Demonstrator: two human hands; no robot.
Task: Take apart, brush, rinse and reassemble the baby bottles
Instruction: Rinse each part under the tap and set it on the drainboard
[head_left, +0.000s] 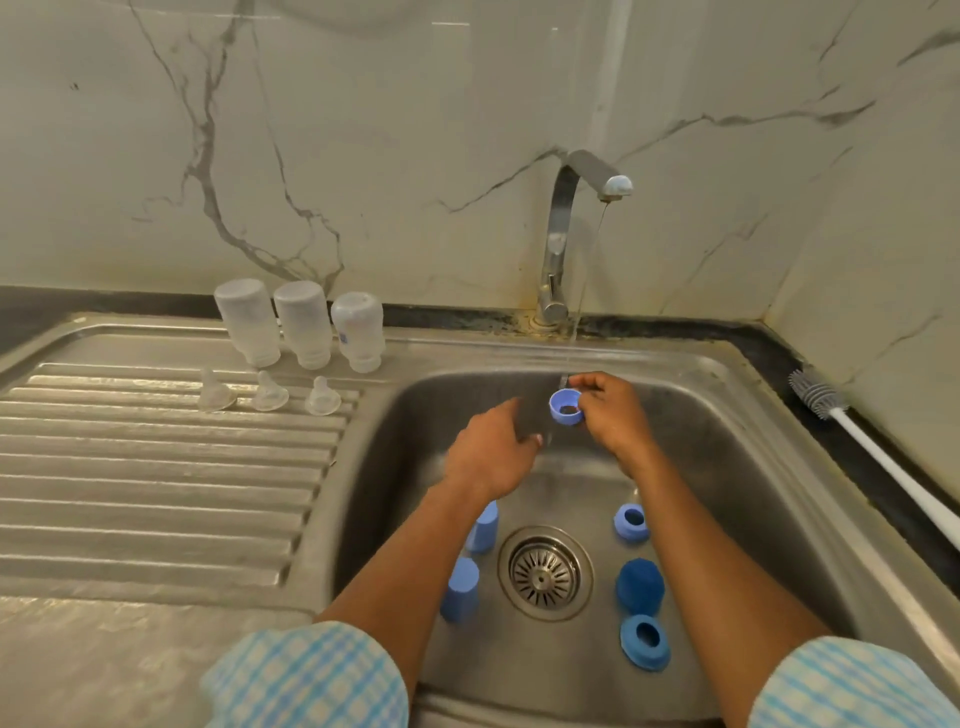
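My right hand (613, 415) pinches a light blue screw ring (565, 408) under the thin stream running from the tap (571, 208). My left hand (493, 452) hovers beside it over the sink, fingers relaxed and holding nothing. Three clear bottle bodies (301, 325) stand upside down at the back of the drainboard, with three clear teats (270, 395) in front of them. On the sink floor lie two light blue caps (483, 527), two more blue rings (631, 522) and a dark blue cap (640, 584).
The steel sink (727, 467) has a round drain strainer (544, 571) in the middle of its floor. A ribbed drainboard (156, 467) lies to the left. A white-handled bottle brush (857, 441) rests on the dark counter at the right, by the marble wall.
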